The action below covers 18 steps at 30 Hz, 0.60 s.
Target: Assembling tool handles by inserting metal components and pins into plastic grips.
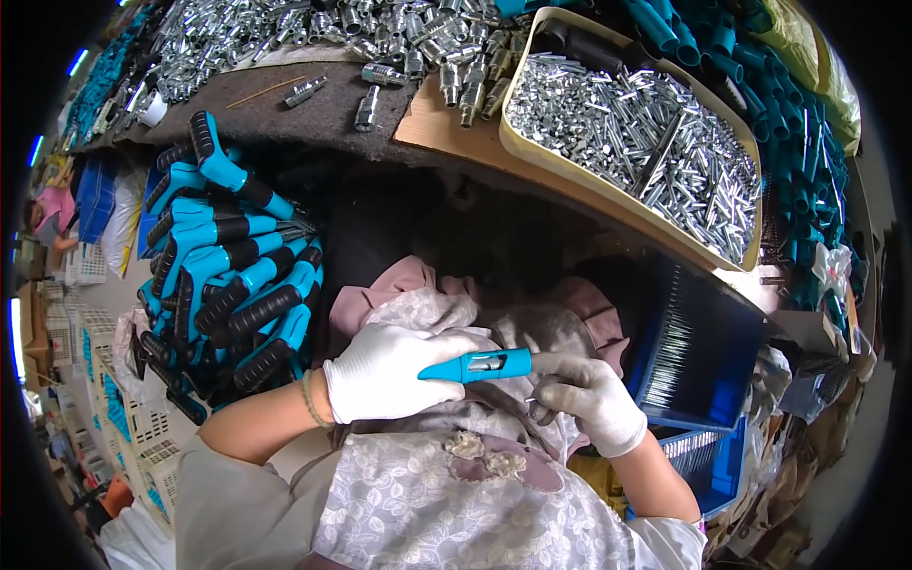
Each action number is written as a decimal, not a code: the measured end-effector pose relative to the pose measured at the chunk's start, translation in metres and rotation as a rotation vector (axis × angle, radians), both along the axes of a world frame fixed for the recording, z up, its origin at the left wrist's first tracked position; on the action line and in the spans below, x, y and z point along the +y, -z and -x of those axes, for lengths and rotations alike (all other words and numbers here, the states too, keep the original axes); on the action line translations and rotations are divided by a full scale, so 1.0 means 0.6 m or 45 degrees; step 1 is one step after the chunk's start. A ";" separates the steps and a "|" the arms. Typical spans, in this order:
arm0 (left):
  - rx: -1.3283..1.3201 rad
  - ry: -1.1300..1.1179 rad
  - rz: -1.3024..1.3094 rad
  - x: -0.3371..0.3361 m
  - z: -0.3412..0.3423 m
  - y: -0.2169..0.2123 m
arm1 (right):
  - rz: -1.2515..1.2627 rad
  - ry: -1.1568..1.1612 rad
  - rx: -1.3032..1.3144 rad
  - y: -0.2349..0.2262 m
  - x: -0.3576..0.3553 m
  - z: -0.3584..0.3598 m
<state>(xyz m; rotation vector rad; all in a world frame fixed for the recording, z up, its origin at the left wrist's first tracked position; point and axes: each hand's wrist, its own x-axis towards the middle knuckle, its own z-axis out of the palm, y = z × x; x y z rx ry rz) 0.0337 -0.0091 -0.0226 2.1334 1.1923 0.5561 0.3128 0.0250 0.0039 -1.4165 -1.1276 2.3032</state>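
Observation:
Over my lap, my left hand (378, 374), in a white knitted glove, is closed around a teal plastic tube-shaped handle (513, 364). A slot in its side shows a shiny metal part (486, 362) inside. The handle lies about level, its far end pointing right. My right hand (597, 401), gloved too, is at that end, with the index finger against or close to it. Its thumb and other fingers are bent together; a small metallic glint shows between them, too small to name.
Left of my lap is a heap of teal-and-black handled tools (233, 261). A cream tray (510, 133) of metal pins sits on the bench at right, beside teal tubes (774, 114). Metal fittings (285, 24) cover the back. Blue bins (708, 380) with metal rods stand right.

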 end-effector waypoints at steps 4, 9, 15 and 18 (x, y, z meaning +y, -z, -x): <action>0.012 0.004 0.086 -0.002 0.002 0.002 | 0.010 0.158 0.029 -0.006 0.005 0.003; -0.017 0.040 0.124 -0.004 -0.003 -0.001 | -1.027 -0.055 -0.132 -0.008 0.013 0.023; -0.024 0.067 0.187 -0.007 -0.014 -0.017 | -0.671 0.151 0.162 0.033 0.025 0.077; -0.086 0.079 0.221 -0.010 -0.013 -0.015 | -0.335 0.264 0.333 0.050 0.013 0.097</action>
